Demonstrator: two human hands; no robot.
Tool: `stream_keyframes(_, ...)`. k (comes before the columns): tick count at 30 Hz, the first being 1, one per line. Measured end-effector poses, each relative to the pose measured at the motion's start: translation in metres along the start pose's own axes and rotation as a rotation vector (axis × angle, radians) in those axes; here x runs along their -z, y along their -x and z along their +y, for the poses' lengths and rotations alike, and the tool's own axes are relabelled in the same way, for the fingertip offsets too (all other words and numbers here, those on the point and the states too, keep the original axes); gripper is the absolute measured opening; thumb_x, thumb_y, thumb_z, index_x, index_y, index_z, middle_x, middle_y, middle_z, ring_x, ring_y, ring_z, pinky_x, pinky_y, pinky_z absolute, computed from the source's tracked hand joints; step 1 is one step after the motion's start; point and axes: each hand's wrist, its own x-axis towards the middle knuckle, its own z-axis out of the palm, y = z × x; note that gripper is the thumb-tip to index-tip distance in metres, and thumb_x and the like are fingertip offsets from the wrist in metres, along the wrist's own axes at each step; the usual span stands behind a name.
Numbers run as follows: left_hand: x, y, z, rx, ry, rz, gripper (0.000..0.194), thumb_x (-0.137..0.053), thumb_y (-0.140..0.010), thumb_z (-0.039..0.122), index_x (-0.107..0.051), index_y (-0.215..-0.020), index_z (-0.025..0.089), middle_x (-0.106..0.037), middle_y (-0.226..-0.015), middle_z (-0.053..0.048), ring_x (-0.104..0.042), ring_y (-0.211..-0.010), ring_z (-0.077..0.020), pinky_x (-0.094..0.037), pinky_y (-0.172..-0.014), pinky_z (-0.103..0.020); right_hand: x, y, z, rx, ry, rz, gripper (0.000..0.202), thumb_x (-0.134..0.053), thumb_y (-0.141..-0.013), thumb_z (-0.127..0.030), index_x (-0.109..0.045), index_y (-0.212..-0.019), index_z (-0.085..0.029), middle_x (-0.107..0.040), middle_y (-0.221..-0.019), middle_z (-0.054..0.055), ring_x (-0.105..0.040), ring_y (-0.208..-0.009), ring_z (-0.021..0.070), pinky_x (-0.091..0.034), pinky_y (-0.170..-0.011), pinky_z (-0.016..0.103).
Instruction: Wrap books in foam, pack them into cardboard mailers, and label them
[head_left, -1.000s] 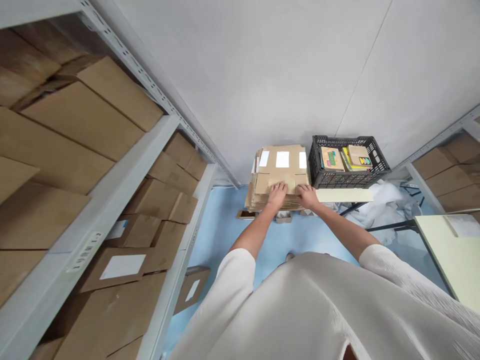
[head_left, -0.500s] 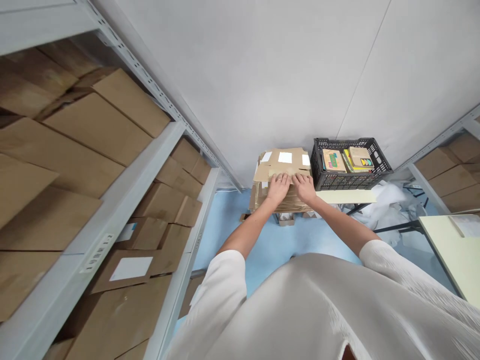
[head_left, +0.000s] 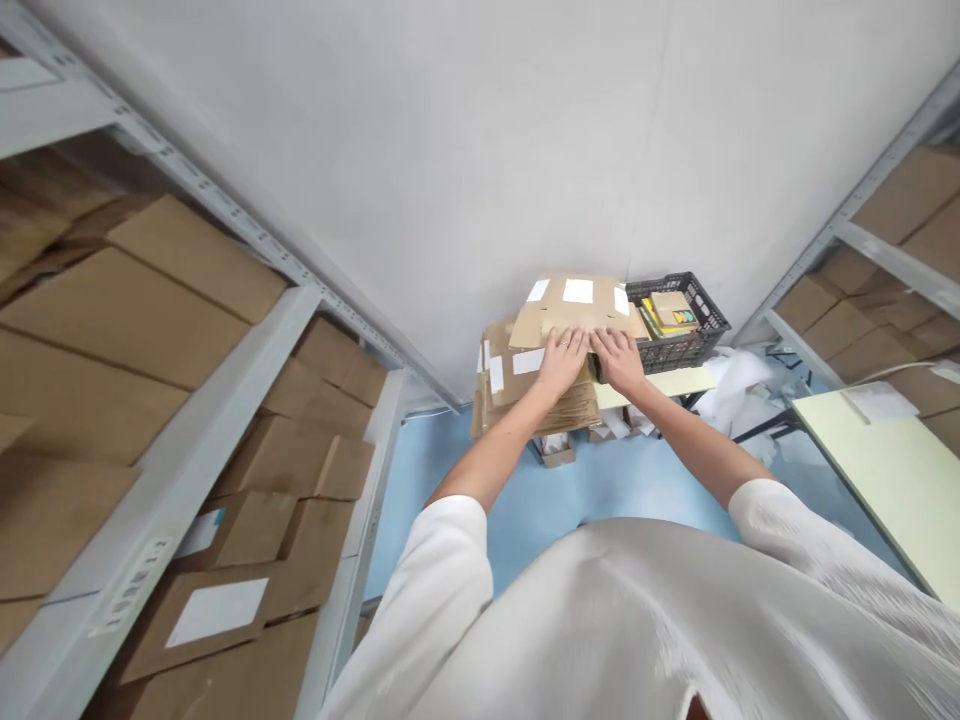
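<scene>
In the head view, the flat brown cardboard sheet with three white labels (head_left: 559, 316) has been shifted to the right compared with the earlier frame; it is now seen above the stack of flattened brown cardboard (head_left: 513, 386) and partly across the black plastic crate (head_left: 679, 350). Its near edge is held narrowly by the left hand (head_left: 564, 362) and the right hand (head_left: 617, 362), but the thumbs are hidden. On the grey shelf beam (head_left: 191, 490), "1-2" can be read, while no writing is readable on the white labels.
</scene>
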Motion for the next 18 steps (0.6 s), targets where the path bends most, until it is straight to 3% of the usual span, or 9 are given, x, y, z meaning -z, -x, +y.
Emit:
stream_keyframes(3,-0.03,-0.019,0.039,-0.077,0.037,-0.039,0.059,-0.045,-0.105,0.01,-0.063,-0.16,0.022,-0.057,-0.17,-0.014,-0.04,-0.167,-0.0311,-0.009,-0.142,-0.063,0.022,0.037,0.035,-0.078,0.027,0.011,0.069,-0.043,-0.107,-0.02,-0.04,-0.176,-0.021,-0.05,-0.175,0.016,-0.037,-0.162,0.0412,-0.016,-0.136,0.065)
stream_keyframes(7,-0.083,-0.042,0.103,-0.186,0.108,-0.098,0.056,-0.049,-0.103,0.01,-0.067,-0.155,0.023,-0.062,-0.165,-0.016,-0.047,-0.163,-0.0327,-0.012,-0.142,-0.066,0.057,0.102,0.085,-0.207,0.074,0.008,0.069,-0.045,-0.106,-0.018,-0.044,-0.174,-0.02,-0.051,-0.174,0.017,-0.038,-0.161,0.041,-0.018,-0.135,0.064)
stream_keyframes(14,-0.193,-0.072,0.248,-0.344,0.199,-0.241,0.053,-0.051,-0.103,0.012,-0.069,-0.152,0.023,-0.063,-0.163,-0.017,-0.049,-0.161,-0.0323,-0.014,-0.142,-0.063,0.128,0.241,0.183,-0.408,0.164,0.02,0.065,-0.041,-0.107,-0.017,-0.048,-0.171,-0.018,-0.055,-0.17,0.018,-0.042,-0.157,0.0389,-0.022,-0.133,0.061)
stream_keyframes(18,-0.247,-0.084,0.332,-0.477,0.218,-0.312,0.053,-0.047,-0.105,0.013,-0.069,-0.152,0.021,-0.063,-0.164,-0.018,-0.05,-0.16,-0.0324,-0.012,-0.143,-0.061,0.164,0.32,0.231,-0.516,0.273,0.032,0.063,-0.037,-0.108,-0.016,-0.05,-0.17,-0.016,-0.056,-0.17,0.018,-0.044,-0.156,0.0378,-0.024,-0.131,0.059)
